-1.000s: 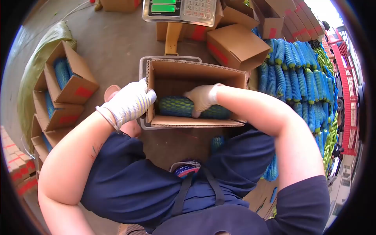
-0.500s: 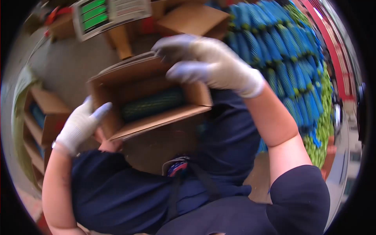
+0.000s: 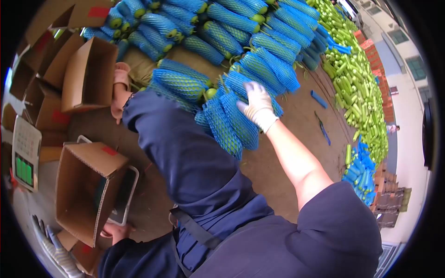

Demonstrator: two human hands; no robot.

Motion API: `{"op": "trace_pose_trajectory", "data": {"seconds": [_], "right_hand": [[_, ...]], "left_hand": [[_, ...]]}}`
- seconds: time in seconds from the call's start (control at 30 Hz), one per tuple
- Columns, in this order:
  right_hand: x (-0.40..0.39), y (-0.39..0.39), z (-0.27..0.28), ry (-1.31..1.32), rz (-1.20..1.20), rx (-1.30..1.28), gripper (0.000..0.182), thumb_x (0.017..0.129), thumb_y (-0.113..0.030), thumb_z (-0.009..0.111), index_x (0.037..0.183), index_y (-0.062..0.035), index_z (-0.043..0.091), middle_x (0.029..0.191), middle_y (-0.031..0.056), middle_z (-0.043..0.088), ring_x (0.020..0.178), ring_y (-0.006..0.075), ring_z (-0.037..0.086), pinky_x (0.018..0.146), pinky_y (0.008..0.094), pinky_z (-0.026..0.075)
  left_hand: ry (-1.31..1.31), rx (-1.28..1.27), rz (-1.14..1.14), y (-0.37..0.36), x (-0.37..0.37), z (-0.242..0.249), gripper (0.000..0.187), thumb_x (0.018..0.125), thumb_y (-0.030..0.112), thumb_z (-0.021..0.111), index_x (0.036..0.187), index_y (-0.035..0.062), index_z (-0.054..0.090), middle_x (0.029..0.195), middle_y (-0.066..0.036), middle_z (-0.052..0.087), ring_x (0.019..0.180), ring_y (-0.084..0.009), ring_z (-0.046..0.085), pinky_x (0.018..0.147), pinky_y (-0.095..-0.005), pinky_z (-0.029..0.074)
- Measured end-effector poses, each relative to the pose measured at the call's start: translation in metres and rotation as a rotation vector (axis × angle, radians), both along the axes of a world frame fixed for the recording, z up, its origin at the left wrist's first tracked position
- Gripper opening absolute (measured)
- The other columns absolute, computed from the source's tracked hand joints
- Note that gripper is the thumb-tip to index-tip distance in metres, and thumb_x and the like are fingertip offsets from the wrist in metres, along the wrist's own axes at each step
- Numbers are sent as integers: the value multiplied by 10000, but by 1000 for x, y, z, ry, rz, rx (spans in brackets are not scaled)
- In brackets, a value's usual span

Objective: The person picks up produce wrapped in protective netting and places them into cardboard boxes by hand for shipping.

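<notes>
My right hand [image 3: 257,105], in a white glove, rests on a pile of long green gourds in blue foam netting. Its thumb and fingers are apart over one netted gourd [image 3: 234,118]. At the lower left edge is my left hand [image 3: 58,252], gloved too, its fingers spread and holding nothing. Near it an open cardboard box [image 3: 76,185] stands tilted in view on a metal-framed scale platform [image 3: 132,185]. Something dark bluish shows inside the box, mostly in shadow.
A scale display [image 3: 25,155] with green screens stands at left. More open cartons [image 3: 79,76] are stacked above it. Rows of netted gourds [image 3: 278,41] lie ahead, with a large heap of bare green gourds [image 3: 354,85] at right. Blue netting [image 3: 361,171] lies beside the heap.
My view has swung right toward the gourds. My right hand has left the box and moved onto the netted gourds. My left hand is now apart from the box.
</notes>
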State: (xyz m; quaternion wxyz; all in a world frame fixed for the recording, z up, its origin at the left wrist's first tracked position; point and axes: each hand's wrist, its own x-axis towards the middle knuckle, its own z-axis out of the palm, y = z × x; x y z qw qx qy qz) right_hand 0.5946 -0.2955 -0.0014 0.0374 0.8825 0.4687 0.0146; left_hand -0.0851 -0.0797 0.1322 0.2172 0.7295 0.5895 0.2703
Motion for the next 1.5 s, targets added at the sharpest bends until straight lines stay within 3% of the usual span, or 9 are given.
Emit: {"op": "trace_pose_trajectory", "data": {"seconds": [0.27, 0.57, 0.73, 0.93, 1.1, 1.17, 1.37, 1.43, 1.5], "right_hand": [[63, 15, 11, 314, -178, -376, 908, 716, -443, 761, 1416, 1, 390, 1240, 220, 604, 1146, 339, 610, 977, 423, 486], [90, 0, 10, 674, 27, -93, 872, 782, -638, 665, 1367, -13, 498, 1347, 221, 549, 1225, 385, 539, 1046, 442, 423], [167, 20, -23, 214, -135, 251, 687, 844, -486, 633, 1339, -24, 514, 1293, 204, 587, 1198, 351, 567, 1026, 425, 449], [189, 58, -13, 241, -228, -257, 794, 743, -435, 710, 1396, -59, 460, 1340, 170, 570, 1238, 303, 547, 1039, 406, 454], [170, 46, -16, 139, -246, -148, 703, 767, -458, 704, 1316, -50, 543, 1257, 170, 621, 1175, 319, 584, 1017, 407, 464], [165, 13, -19, 312, -210, 389, 542, 834, -423, 664, 1226, -52, 609, 1196, 165, 645, 1129, 325, 602, 966, 423, 479], [145, -92, -62, 615, -764, 258, 479, 906, -430, 626, 1157, -22, 633, 1160, 169, 668, 1072, 294, 632, 925, 404, 472], [156, -100, -110, 1013, -721, 682, 576, 890, -409, 678, 1264, 16, 571, 1268, 156, 628, 1097, 247, 622, 952, 406, 461], [142, -79, -73, 1203, -909, 609, 554, 857, -387, 729, 1219, 17, 613, 1208, 131, 657, 1069, 237, 626, 939, 409, 465]], "left_hand": [[-32, 102, -117, -52, 115, 39, 532, 1035, 186, 399, 1530, 33, 280, 1562, -116, 335, 1398, -285, 370, 1159, -403, 255], [87, 175, -265, -82, 195, 57, 616, 1007, 137, 541, 1523, -8, 237, 1456, -178, 467, 1226, -277, 559, 1027, -378, 459], [28, 156, -240, -83, 212, 56, 608, 1008, 170, 543, 1515, -9, 259, 1457, -169, 469, 1215, -279, 562, 1012, -376, 463], [29, 96, -240, -92, 231, 55, 592, 1010, 196, 542, 1504, -10, 289, 1459, -168, 466, 1224, -297, 551, 1027, -388, 441], [15, 94, -234, -99, 230, 50, 573, 1013, 196, 539, 1491, -23, 311, 1439, -178, 484, 1209, -297, 563, 1017, -388, 448], [24, 86, -218, -101, 226, 51, 556, 1016, 192, 534, 1482, -28, 325, 1423, -181, 500, 1195, -294, 573, 1005, -384, 458], [57, 56, -218, -97, 230, 45, 466, 1026, 171, 512, 1428, -43, 416, 1381, -179, 540, 1155, -282, 606, 978, -367, 483], [90, 39, -237, -96, 240, 46, 449, 1026, 168, 509, 1415, -44, 436, 1379, -174, 541, 1153, -280, 608, 981, -365, 482], [85, 14, -251, -95, 248, 46, 428, 1025, 171, 511, 1393, -43, 467, 1362, -161, 557, 1142, -278, 615, 981, -358, 484]]}}
